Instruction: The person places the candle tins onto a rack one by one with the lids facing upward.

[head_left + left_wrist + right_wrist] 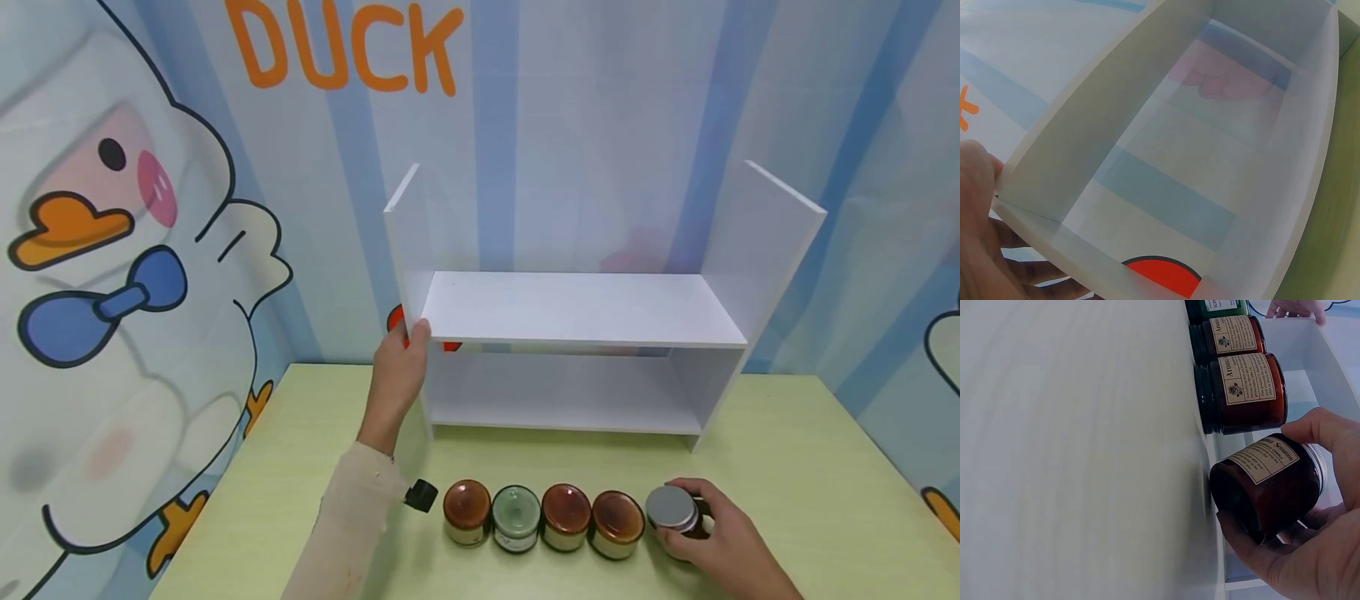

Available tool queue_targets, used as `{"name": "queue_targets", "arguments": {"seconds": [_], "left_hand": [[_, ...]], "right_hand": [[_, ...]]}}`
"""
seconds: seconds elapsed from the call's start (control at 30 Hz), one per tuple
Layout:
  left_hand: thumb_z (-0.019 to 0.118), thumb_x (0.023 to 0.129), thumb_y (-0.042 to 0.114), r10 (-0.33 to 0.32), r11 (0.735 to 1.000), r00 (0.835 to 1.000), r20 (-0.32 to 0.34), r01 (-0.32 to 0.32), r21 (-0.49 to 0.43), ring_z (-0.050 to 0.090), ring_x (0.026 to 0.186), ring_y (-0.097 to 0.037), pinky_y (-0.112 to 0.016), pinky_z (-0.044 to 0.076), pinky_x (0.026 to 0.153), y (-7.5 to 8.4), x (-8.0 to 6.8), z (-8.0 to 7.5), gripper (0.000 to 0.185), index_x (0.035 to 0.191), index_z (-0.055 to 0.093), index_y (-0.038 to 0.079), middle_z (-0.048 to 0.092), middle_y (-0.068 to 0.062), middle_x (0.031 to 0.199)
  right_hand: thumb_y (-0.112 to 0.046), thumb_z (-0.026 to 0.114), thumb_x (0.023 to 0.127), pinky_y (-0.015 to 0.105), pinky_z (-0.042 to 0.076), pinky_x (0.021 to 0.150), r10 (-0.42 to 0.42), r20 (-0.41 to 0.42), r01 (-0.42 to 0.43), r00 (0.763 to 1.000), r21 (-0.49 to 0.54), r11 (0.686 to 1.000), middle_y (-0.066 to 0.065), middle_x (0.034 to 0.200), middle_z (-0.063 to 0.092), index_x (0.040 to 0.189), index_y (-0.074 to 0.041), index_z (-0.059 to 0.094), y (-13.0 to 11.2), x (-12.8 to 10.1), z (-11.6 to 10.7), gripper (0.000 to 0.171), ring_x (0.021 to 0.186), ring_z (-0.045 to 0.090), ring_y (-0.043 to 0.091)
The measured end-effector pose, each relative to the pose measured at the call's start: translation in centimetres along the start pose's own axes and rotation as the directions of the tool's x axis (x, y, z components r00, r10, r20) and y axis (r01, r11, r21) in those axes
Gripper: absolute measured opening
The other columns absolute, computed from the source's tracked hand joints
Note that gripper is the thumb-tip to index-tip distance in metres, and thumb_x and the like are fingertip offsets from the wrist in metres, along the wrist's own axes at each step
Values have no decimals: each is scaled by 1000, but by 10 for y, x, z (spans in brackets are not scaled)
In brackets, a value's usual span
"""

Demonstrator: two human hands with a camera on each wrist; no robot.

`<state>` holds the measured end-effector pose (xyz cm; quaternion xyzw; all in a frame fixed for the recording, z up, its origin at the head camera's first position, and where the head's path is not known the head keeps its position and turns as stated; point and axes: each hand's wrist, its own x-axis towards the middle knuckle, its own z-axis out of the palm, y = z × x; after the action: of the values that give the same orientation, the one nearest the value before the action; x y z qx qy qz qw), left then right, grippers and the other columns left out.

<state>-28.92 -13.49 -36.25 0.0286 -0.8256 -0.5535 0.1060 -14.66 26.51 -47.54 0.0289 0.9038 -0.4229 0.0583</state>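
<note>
Left hand (395, 367) gripping shelf (577, 310) edge, right hand (716, 537) clamped on end jar (672, 517); four jars (542, 517) waiting on surface (787, 467), none shelved yet

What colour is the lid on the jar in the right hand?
Silver-grey, unlike the amber-topped neighbours; the lid shows best in the head view.

green table (787, 467), white shelf (577, 333), 5 jars (566, 517)

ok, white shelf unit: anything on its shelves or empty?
Empty. The white two-tier shelf unit shows bare boards on both levels; all five jars sit on the table in front, one gripped by the right hand.
</note>
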Motion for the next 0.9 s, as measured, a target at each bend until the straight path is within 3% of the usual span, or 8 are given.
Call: {"name": "queue_targets", "arguments": {"seconds": [0.27, 0.47, 0.9], "left_hand": [[39, 104, 52, 0, 1000, 1000, 5, 0, 4, 52, 120, -31, -58, 43, 104, 1, -1, -1, 60, 146, 50, 11, 56, -9, 141], [39, 104, 51, -2, 1000, 1000, 3, 2, 6, 52, 120, -31, -59, 42, 104, 2, -1, -1, 60, 147, 50, 11, 55, -9, 142], [39, 104, 52, -15, 1000, 1000, -1, 15, 7, 52, 119, -32, -59, 43, 103, 1, 1, 0, 60, 147, 49, 10, 55, -9, 142]], "right_hand": [[-26, 80, 87, 38, 51, 84, -3, 33, 0, 999, 69, 998, 16, 132, 61, 140, -6, 51, 6, 0, -1, 64, 119, 59, 36], [-26, 80, 88, 33, 52, 81, -40, 26, 38, 999, 65, 997, 16, 132, 62, 140, -6, 52, 7, -2, -3, 63, 116, 60, 34], [-18, 78, 89, 29, 55, 79, -78, 47, 68, 996, 182, 981, 21, 136, 57, 143, -3, 50, 12, -3, -3, 63, 118, 59, 32]]}}
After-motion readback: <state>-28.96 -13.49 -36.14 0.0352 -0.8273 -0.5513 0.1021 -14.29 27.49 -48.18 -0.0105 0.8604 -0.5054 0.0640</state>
